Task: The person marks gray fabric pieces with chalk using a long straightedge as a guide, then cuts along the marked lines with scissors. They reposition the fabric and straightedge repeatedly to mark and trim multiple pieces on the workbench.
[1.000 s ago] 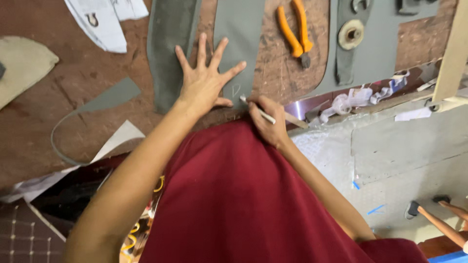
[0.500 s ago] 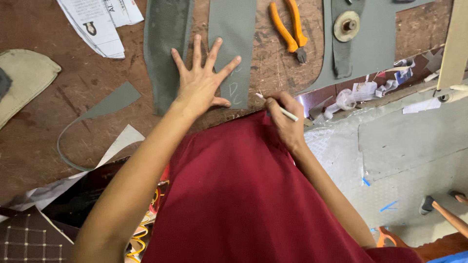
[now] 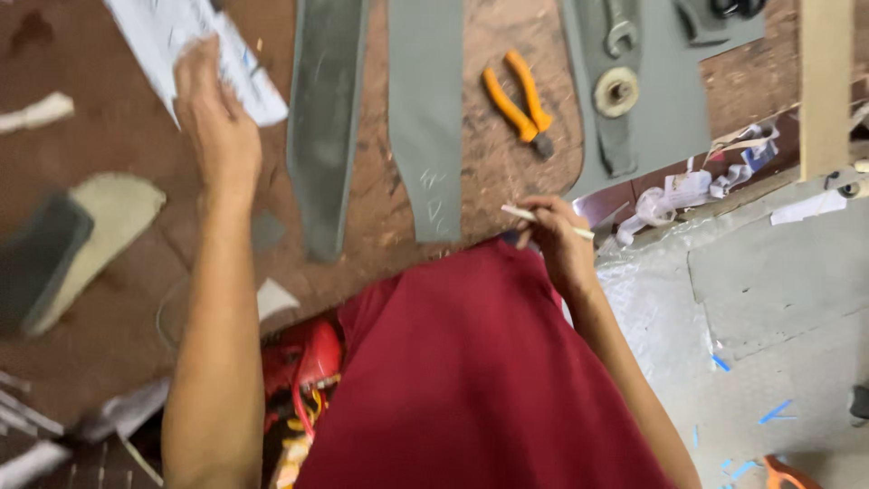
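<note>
My left hand (image 3: pixel 214 118) reaches far left across the brown worktable (image 3: pixel 81 299) and rests on a white paper pattern (image 3: pixel 186 41). My right hand (image 3: pixel 554 237) stays at the table's near edge, fingers closed around a thin white marking stick (image 3: pixel 543 220). Two long grey strips of material lie side by side between the hands: the left strip (image 3: pixel 326 127) and the right strip (image 3: pixel 425 118), which carries faint white marks near its lower end.
Orange-handled pliers (image 3: pixel 518 98) lie right of the strips. A large grey sheet (image 3: pixel 661 100) holds a wrench and a round metal ring (image 3: pixel 616 91). A beige sole-shaped piece (image 3: pixel 100 226) sits at left. A wooden post (image 3: pixel 826 81) stands at right. Scraps litter the floor.
My left hand lifted off the grey strips and swung left onto the white paper. The view shifted and blurred. My right hand stayed near the edge with the marking stick.
</note>
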